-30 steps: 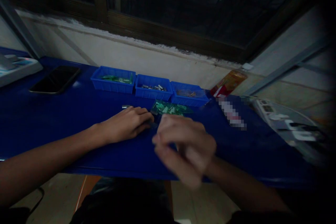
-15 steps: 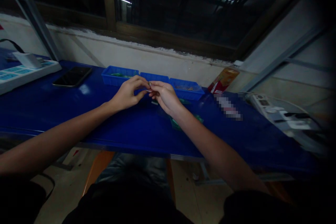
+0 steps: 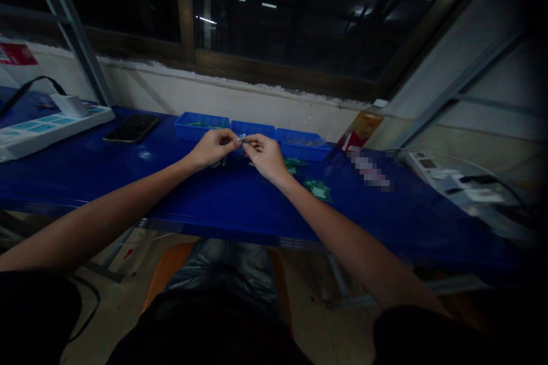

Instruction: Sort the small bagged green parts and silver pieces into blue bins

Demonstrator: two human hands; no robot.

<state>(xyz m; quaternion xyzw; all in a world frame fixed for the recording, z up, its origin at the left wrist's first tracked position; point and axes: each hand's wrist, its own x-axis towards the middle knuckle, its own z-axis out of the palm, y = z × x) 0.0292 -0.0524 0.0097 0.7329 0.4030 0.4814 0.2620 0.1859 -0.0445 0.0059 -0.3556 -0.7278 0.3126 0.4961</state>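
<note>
My left hand [image 3: 211, 148] and my right hand [image 3: 266, 155] meet above the blue table, fingertips almost touching. Between them is a small, shiny, clear-looking piece [image 3: 241, 137], too small to name. Thumb and finger of my left hand pinch it from one side. My right hand pinches at its other end, where a small dark bit shows. Beneath the hands lie small dark pieces [image 3: 219, 163], partly hidden by my left hand. Green flat pieces [image 3: 317, 189] lie on the table to the right of my right hand.
Three blue bins stand along the wall; the left bin [image 3: 201, 121] holds green pieces, the right bin [image 3: 303, 144] small brownish ones. A phone [image 3: 131, 128] and a power strip [image 3: 55, 125] lie left. An orange carton [image 3: 360, 130] and another power strip [image 3: 462, 185] are right.
My hands have shifted slightly, and the shiny piece between the fingertips now shows more. My left fingers have closed into a pinch. The camera view has tilted a little.
</note>
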